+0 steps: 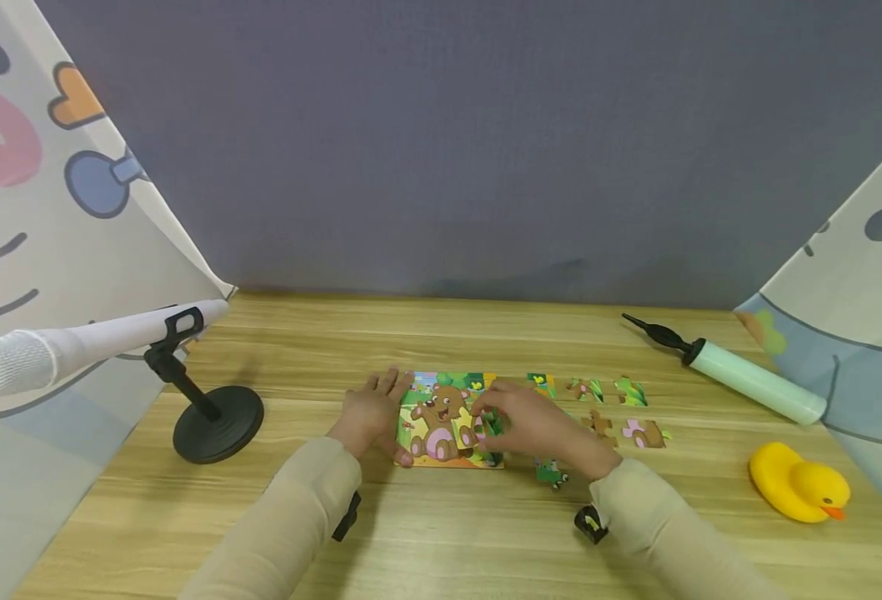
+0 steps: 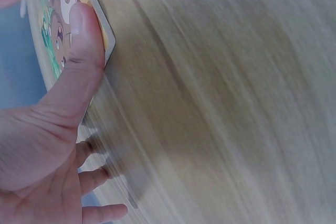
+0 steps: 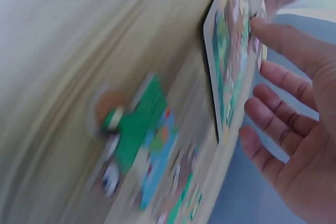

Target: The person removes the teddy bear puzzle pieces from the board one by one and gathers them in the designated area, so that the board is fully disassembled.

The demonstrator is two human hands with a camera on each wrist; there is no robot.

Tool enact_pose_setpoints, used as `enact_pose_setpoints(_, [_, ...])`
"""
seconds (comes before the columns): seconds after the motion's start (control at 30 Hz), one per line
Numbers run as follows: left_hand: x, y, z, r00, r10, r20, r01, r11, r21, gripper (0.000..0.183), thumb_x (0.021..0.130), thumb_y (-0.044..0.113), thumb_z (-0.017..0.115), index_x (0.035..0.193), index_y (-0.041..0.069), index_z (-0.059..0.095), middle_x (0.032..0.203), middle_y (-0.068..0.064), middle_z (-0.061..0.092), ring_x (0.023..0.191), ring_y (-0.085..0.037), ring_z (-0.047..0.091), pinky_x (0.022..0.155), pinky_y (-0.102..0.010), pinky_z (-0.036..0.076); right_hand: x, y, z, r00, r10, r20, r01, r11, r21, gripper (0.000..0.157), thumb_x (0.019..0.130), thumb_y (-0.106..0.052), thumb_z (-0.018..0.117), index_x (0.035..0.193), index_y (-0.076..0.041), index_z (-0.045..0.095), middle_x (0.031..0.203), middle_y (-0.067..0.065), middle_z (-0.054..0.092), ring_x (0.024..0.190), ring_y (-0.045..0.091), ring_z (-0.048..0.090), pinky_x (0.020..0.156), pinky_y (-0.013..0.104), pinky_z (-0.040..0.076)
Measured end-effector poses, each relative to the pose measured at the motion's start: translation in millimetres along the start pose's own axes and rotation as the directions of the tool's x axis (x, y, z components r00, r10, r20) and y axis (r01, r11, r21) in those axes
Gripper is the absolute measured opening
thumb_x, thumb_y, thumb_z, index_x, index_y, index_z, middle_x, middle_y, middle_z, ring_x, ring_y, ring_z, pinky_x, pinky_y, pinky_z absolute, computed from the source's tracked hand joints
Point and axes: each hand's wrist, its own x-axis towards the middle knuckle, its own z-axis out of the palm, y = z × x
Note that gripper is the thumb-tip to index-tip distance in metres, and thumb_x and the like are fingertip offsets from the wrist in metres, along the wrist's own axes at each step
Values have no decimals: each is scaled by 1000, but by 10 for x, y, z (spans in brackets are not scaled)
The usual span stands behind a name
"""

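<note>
A bear picture puzzle board (image 1: 450, 461) lies flat on the wooden table. My left hand (image 1: 369, 419) rests along its left side, fingers straight; in the left wrist view the thumb (image 2: 84, 35) presses on the board's near corner. Over the right half of the board, my right hand (image 1: 537, 425) pinches a puzzle piece (image 3: 257, 43) between thumb and index finger, the piece tilted against the picture. The other right fingers are loosely bent. A green frog piece (image 1: 550, 473) lies just beneath the right wrist, blurred in the right wrist view.
Several loose pieces lie right of the board, among them a pink and brown one (image 1: 644, 433). A white microphone (image 1: 103, 337) on a black stand (image 1: 218, 425) is at left. At right are a balloon pump (image 1: 756, 382) and a yellow rubber duck (image 1: 794, 483).
</note>
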Motion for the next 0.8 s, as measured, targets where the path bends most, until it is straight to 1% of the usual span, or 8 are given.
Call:
enact_pose_setpoints(0.23, [-26, 19, -17, 1000, 1, -5, -1, 1000, 9, 133, 60, 51, 89, 163, 8, 17, 168, -19, 13, 151, -44, 22, 109, -65, 38, -333, 196, -181, 999, -27, -24, 27, 999, 27, 29, 91, -23, 79, 117, -18, 69, 120, 2, 61, 92, 19, 64, 73, 32, 55])
enact_pose_setpoints(0.37, [-29, 13, -13, 1000, 0, -19, 0, 1000, 7, 133, 60, 51, 91, 163, 8, 19, 168, -19, 14, 150, -44, 24, 108, -64, 40, -548, 294, -286, 998, -29, -58, 32, 999, 41, 31, 91, -26, 79, 119, -17, 70, 114, 3, 62, 88, 19, 64, 71, 33, 56])
enact_pose_setpoints(0.47, [-28, 8, -11, 1000, 0, -29, 0, 1000, 1, 132, 59, 51, 92, 163, 8, 21, 168, -18, 15, 150, -44, 25, 107, -64, 41, -709, 357, -360, 997, -5, -81, 6, 1000, 18, 30, 90, -29, 79, 117, -20, 71, 109, 1, 62, 88, 19, 61, 70, 33, 54])
enact_pose_setpoints(0.5, [-28, 8, -13, 1000, -1, -30, 0, 1000, -4, 132, 59, 50, 92, 162, 8, 21, 168, -19, 15, 150, -44, 25, 107, -63, 41, -761, 382, -387, 996, -2, -92, 2, 1000, 8, 29, 90, -29, 80, 116, -20, 71, 108, 1, 62, 93, 23, 63, 71, 35, 55])
enact_pose_setpoints(0.6, [-32, 11, -22, 1000, -3, -28, 2, 1000, -17, 132, 59, 49, 93, 163, 9, 21, 168, -19, 15, 150, -44, 24, 107, -63, 41, -929, 450, -457, 993, 32, -112, -34, 999, -11, 30, 88, -29, 82, 115, -21, 71, 108, 0, 63, 94, 23, 63, 73, 35, 55])
enact_pose_setpoints(0.7, [-36, 14, -31, 1000, -3, -22, 3, 999, -34, 132, 60, 48, 93, 163, 9, 20, 168, -19, 14, 151, -44, 22, 107, -64, 40, -1111, 528, -518, 989, 53, -136, -54, 998, -6, 33, 86, -30, 83, 115, -21, 71, 111, -1, 64, 93, 19, 62, 73, 35, 55])
enact_pose_setpoints(0.73, [-35, 15, -32, 1000, -4, -18, 3, 999, -37, 132, 60, 47, 93, 163, 9, 20, 168, -19, 13, 151, -44, 22, 107, -64, 40, -1175, 558, -530, 988, 65, -142, -66, 998, 1, 34, 85, -30, 84, 116, -21, 70, 111, -2, 63, 89, 15, 59, 73, 34, 55])
enact_pose_setpoints(0.8, [-37, 16, -33, 1000, -5, -17, 4, 999, -40, 132, 60, 47, 93, 163, 9, 20, 168, -19, 13, 151, -44, 21, 107, -64, 40, -1292, 627, -544, 983, 68, -170, -69, 998, -1, 36, 84, -29, 85, 116, -22, 71, 108, -4, 64, 88, 12, 58, 71, 32, 55])
